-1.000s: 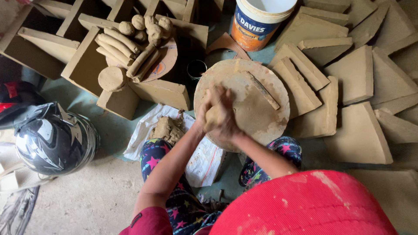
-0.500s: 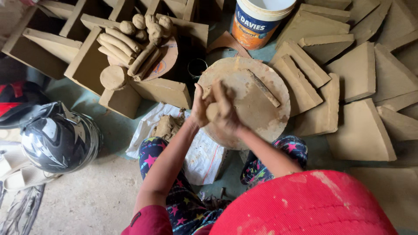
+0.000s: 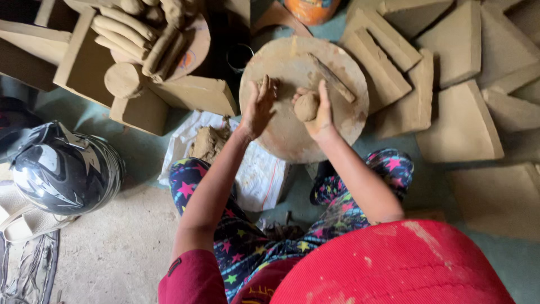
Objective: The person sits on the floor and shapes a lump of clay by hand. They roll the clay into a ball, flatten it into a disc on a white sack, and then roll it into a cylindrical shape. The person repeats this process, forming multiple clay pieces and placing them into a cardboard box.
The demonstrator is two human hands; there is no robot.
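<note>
The right hand [image 3: 320, 115] curls its fingers [image 3: 323, 93] around a small ball of clay [image 3: 306, 106], cupping it against the palm just above the round clay-smeared board [image 3: 292, 141]. The left hand [image 3: 259, 107] hovers beside it with its fingers [image 3: 264, 89] spread and straight, palm turned toward the ball, close to it but not touching, holding nothing. Judging from this, the step in hand is shaping the lump between the palms; bringing it on would call for the open left palm to meet the ball while the right steadies it over the board.

A flat wooden stick [image 3: 333, 79] lies on the board's far side, past the right hand. Left of the board, a rough lump of raw clay [image 3: 207, 143] sits on a white sack [image 3: 256, 177] spread on the floor. Farther out, rolled clay coils [image 3: 126, 31] and a clay disc [image 3: 122, 80] rest on wedge-shaped clay slabs [image 3: 191, 95], and more slabs [image 3: 455, 118] fan across the floor to the right. A dark motorcycle helmet [image 3: 64, 169] lies at the far left.
</note>
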